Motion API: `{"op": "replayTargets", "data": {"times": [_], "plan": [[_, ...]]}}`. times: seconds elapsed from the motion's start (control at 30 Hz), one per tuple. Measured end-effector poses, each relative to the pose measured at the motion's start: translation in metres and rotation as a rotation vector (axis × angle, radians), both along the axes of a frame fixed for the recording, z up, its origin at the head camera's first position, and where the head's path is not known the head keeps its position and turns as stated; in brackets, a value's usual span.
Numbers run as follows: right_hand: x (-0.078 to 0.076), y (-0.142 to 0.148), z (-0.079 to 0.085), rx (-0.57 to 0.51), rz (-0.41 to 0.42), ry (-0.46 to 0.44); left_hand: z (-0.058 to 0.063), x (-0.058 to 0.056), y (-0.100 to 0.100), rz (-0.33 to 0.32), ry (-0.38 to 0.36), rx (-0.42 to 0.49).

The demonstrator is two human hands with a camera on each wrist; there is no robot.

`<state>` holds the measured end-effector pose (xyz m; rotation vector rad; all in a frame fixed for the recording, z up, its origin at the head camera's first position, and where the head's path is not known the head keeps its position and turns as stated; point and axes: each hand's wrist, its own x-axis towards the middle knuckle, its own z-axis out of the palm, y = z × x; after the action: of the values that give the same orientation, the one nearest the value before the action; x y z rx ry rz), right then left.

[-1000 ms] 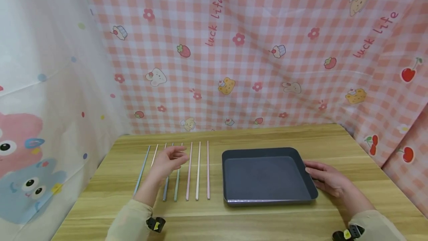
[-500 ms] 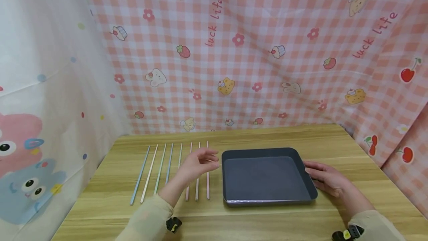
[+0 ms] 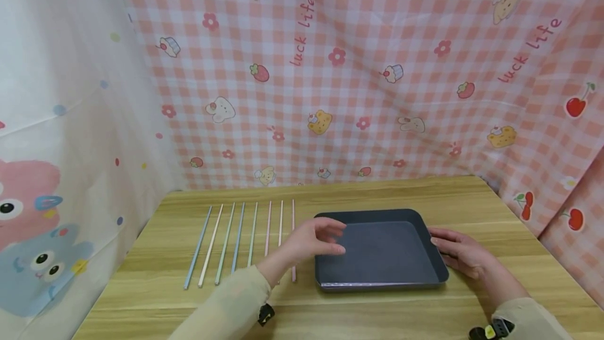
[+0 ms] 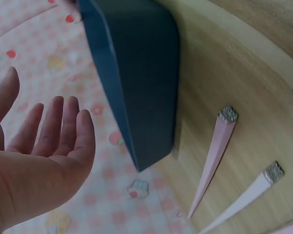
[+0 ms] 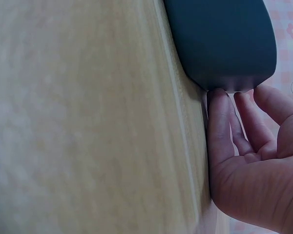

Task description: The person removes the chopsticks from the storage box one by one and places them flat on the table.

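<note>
A dark grey rectangular baking tray [image 3: 382, 253] lies on the table. My left hand [image 3: 313, 237] hovers over the tray's left edge, fingers loosely bent and thumb apart; the left wrist view shows the hand [image 4: 49, 156] holding nothing. At the tray's right side, my right hand [image 3: 460, 252] touches the outer wall with its fingertips, thumb near the rim, as the right wrist view shows on the tray [image 5: 224, 44]. Left of the tray, several pastel chopsticks lie spaced in a row, among them a blue chopstick [image 3: 197, 248] and a pink chopstick [image 4: 216, 153]; the left arm covers parts of some.
The wood-grain table [image 3: 377, 314] is backed by a pink checked cloth [image 3: 283, 93] with cartoon prints. A white curtain [image 3: 94, 119] hangs on the left. Each wrist carries a black strap, such as the left strap [image 3: 266, 314].
My left hand has moved right, from above the chopsticks to over the tray's left edge. My right hand and the tray have stayed in place.
</note>
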<state>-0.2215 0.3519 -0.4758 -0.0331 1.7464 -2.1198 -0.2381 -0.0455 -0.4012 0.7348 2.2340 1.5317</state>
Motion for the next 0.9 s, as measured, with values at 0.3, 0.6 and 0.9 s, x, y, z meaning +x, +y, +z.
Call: {"op": "replayTargets", "data": {"times": [0.3,0.6,0.9], "plan": [[0.000,0.000,-0.001,0.002,-0.001,0.006,-0.015,-0.004,0.024,-0.075,-0.042,-0.092],[0.001,0.000,0.000,0.000,-0.007,0.012,-0.028,-0.003,0.038,-0.090,-0.076,-0.171],[0.001,-0.001,0.002,0.025,-0.019,-0.003,-0.038,-0.003,0.050,-0.119,-0.015,-0.292]]}}
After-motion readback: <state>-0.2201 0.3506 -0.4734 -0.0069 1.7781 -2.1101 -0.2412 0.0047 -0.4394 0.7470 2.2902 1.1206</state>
